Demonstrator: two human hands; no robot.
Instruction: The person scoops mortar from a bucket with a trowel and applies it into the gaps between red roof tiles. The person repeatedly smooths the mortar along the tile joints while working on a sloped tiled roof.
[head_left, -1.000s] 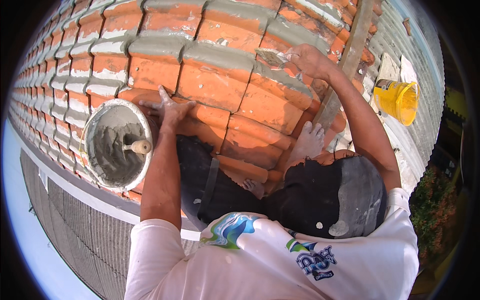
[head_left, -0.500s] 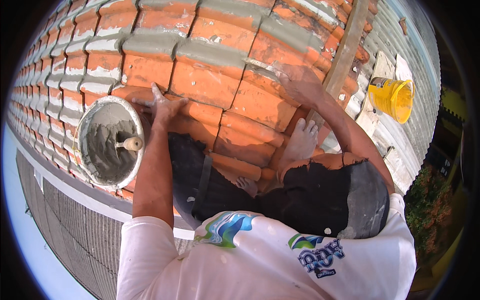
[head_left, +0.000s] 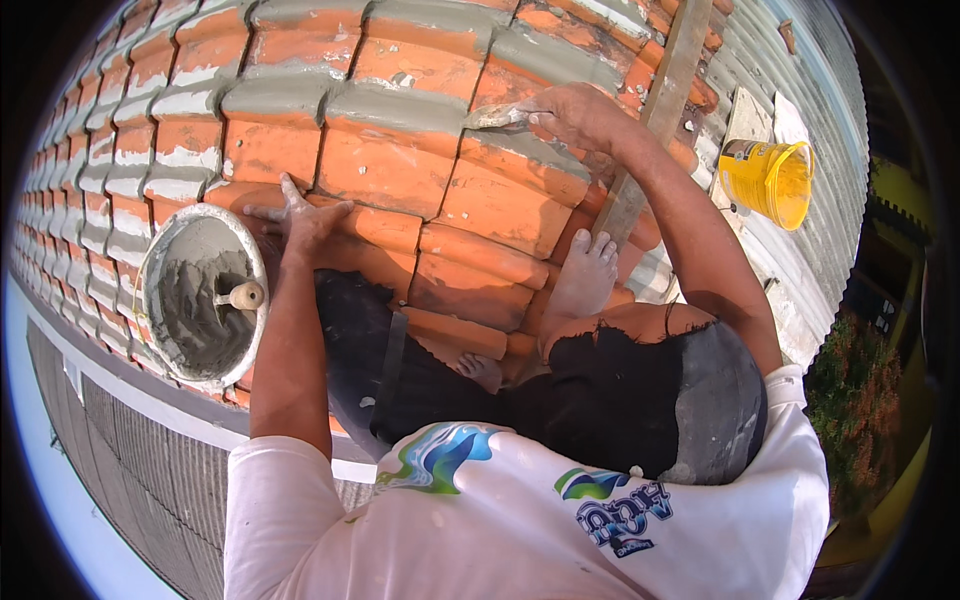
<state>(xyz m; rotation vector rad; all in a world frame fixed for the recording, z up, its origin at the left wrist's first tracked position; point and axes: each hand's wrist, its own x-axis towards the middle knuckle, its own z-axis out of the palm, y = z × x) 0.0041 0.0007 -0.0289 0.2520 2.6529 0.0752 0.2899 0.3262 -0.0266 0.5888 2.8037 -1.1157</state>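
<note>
My right hand is closed around a flat, pale, tapered tool; its exact kind is unclear. Its tip touches wet grey mortar along the joint between orange roof tiles. On the left, my left hand rests with fingers spread on a curved tile, holding nothing. Beside that wrist stands a round pail with a mortar-crusted pale rim, partly filled with grey mortar. A trowel with a wooden handle is stuck in the mortar.
A wooden plank lies up the roof on the right, with my bare foot at its lower end. Beyond it, a yellow bucket stands on corrugated sheeting. The roof's lower edge runs along the left.
My right hand has moved slightly up and left, and the pale tool now shows its broad face against the mortar. The view has shifted a little; my left hand stays on the tile.
</note>
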